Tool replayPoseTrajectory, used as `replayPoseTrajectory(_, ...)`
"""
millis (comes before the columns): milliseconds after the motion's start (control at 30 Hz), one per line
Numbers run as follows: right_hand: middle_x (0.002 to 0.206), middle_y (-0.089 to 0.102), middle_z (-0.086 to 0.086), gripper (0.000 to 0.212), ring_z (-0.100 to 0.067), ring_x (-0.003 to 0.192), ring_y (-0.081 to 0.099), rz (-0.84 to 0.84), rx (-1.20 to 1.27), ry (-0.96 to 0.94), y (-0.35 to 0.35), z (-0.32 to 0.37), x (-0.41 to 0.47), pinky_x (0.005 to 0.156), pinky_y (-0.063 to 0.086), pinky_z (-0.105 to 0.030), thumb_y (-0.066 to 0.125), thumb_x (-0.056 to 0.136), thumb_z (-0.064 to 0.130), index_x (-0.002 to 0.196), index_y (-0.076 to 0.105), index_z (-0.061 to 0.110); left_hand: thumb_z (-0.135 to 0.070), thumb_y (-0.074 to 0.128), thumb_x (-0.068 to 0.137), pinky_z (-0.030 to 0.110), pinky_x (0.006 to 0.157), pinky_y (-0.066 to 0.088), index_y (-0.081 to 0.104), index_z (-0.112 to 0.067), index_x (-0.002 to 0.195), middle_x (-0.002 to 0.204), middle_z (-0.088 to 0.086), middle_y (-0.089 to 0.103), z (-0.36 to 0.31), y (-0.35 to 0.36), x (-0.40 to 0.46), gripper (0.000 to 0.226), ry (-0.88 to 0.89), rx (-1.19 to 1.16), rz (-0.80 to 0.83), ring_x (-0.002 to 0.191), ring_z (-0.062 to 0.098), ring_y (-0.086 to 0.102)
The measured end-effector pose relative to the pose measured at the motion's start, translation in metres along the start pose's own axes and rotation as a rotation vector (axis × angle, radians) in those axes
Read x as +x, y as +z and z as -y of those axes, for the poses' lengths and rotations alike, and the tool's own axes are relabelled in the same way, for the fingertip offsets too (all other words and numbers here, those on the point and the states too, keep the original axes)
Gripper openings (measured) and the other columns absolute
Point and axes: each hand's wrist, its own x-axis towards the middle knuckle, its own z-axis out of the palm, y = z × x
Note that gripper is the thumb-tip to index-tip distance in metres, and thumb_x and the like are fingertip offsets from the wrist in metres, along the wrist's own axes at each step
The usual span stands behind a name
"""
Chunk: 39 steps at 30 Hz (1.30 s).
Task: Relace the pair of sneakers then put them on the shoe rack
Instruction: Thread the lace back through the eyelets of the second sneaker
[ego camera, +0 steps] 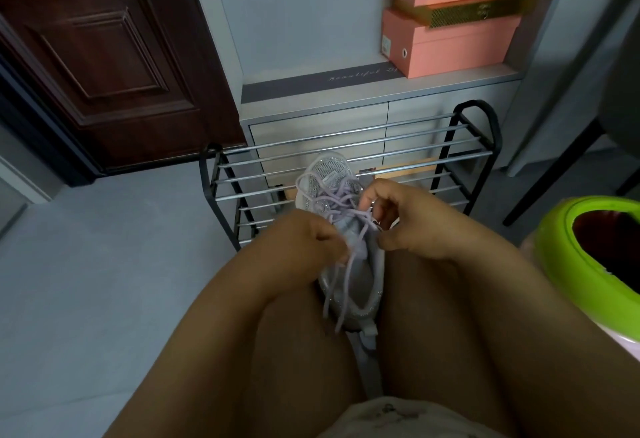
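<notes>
Both hands on one sneaker, between my knees.
My left hand [311,236] and right hand [398,216] each pinch the lilac lace [341,205]; the pale, glittery sneaker [360,275] points toe-first toward the shoe rack [460,146].

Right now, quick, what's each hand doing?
Left hand: fingers pinch the lilac lace on the sneaker.
Right hand: fingers also pinch the lace.
</notes>
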Motion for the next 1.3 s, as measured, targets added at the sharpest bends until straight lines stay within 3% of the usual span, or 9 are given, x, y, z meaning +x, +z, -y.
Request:
replayPoseTrajectory(133, 0.084, 0.055, 0.003, 0.040, -0.011, 0.069, 0.051, 0.000, -0.076, -0.012, 0.004, 0.005, -0.002, 0.060, 0.043, -0.028, 0.072, 0.066, 0.000, 0.093, 0.056, 0.025, -0.045, 0.058, 0.088, 0.034, 0.063, 0.049, 0.062, -0.014, 0.083, 0.078, 0.005, 0.064, 0.015, 0.002, 0.015, 0.032, -0.114, 0.159, -0.319, 0.067, 0.014, 0.057)
replayPoseTrajectory(233, 0.079, 0.051, 0.009, 0.037, -0.006, 0.066, 0.047, -0.039, -0.153, -0.026, 0.012, 0.007, -0.001, 0.055, 0.036, -0.023, 0.072, 0.065, 0.006, 0.091, 0.053, 0.025, -0.055, 0.058, 0.084, 0.027, 0.060, 0.046, 0.054, -0.024, 0.081, 0.081, -0.005, 0.061, 0.018, 0.010, 0.017, 0.031, -0.144, 0.131, -0.258, 0.072, 0.008, 0.057)
replayPoseTrajectory(400, 0.082, 0.057, -0.003, 0.033, -0.014, 0.068, 0.050, 0.003, -0.158, 0.021, 0.006, 0.013, -0.006, 0.058, 0.040, -0.031, 0.071, 0.068, 0.009, 0.087, 0.047, 0.021, -0.037, 0.059, 0.082, 0.026, 0.055, 0.037, 0.042, -0.024, 0.065, 0.073, 0.000, 0.054, 0.015, 0.017, 0.013, 0.027, 0.013, 0.255, -0.223, 0.068, 0.017, 0.053)
replayPoseTrajectory(700, 0.088, 0.055, 0.002, 0.033, -0.014, 0.076, 0.054, 0.115, -0.246, 0.028, -0.001, 0.028, -0.028, 0.067, 0.049, -0.037, 0.073, 0.066, 0.011, 0.085, 0.048, 0.021, -0.026, 0.056, 0.082, 0.027, 0.053, 0.041, 0.046, -0.024, 0.065, 0.067, -0.002, 0.052, 0.021, 0.013, -0.006, 0.020, 0.067, 0.286, -0.165, 0.058, 0.012, 0.050)
replayPoseTrajectory(867, 0.077, 0.052, 0.010, 0.029, 0.010, 0.070, 0.048, 0.120, -0.403, 0.005, 0.009, 0.035, -0.053, 0.060, 0.038, -0.004, 0.073, 0.071, 0.025, 0.086, 0.049, 0.026, -0.059, 0.029, 0.068, 0.035, 0.062, 0.054, 0.046, -0.036, 0.078, 0.068, -0.008, 0.055, 0.042, 0.029, -0.027, 0.030, 0.054, 0.454, -0.229, 0.062, 0.010, 0.056)
replayPoseTrajectory(967, 0.073, 0.057, 0.013, 0.036, 0.003, 0.069, 0.054, 0.056, -0.470, 0.000, 0.011, 0.027, -0.058, 0.059, 0.045, -0.013, 0.066, 0.059, 0.049, 0.085, 0.047, 0.034, -0.059, 0.027, 0.068, 0.034, 0.061, 0.052, 0.044, -0.034, 0.076, 0.064, -0.008, 0.055, 0.046, 0.037, -0.032, 0.031, 0.120, 0.465, -0.309, 0.060, 0.011, 0.055)
replayPoseTrajectory(1033, 0.075, 0.059, 0.014, 0.045, -0.005, 0.071, 0.056, 0.046, -0.432, 0.012, 0.009, 0.022, -0.056, 0.064, 0.052, -0.035, 0.055, 0.048, 0.060, 0.085, 0.046, 0.038, -0.059, 0.031, 0.069, 0.034, 0.060, 0.052, 0.046, -0.032, 0.075, 0.064, -0.007, 0.056, 0.044, 0.039, -0.031, 0.032, 0.144, 0.400, -0.306, 0.060, 0.011, 0.055)
replayPoseTrajectory(1200, 0.082, 0.063, 0.006, 0.035, -0.009, 0.074, 0.060, 0.159, -0.160, 0.007, -0.006, 0.013, -0.053, 0.068, 0.053, -0.034, 0.082, 0.063, 0.023, 0.085, 0.055, 0.028, -0.061, 0.036, 0.065, 0.035, 0.060, 0.052, 0.046, -0.033, 0.076, 0.062, -0.007, 0.056, 0.041, 0.037, -0.027, 0.032, 0.144, 0.310, -0.270, 0.060, 0.009, 0.055)
replayPoseTrajectory(1300, 0.083, 0.069, 0.005, 0.022, -0.009, 0.074, 0.064, 0.143, -0.006, 0.024, -0.023, 0.006, -0.052, 0.070, 0.054, -0.031, 0.081, 0.070, 0.025, 0.084, 0.065, 0.029, -0.066, 0.039, 0.067, 0.032, 0.060, 0.051, 0.050, -0.037, 0.075, 0.063, -0.011, 0.058, 0.035, 0.031, -0.026, 0.032, 0.123, 0.179, -0.223, 0.059, 0.004, 0.056)
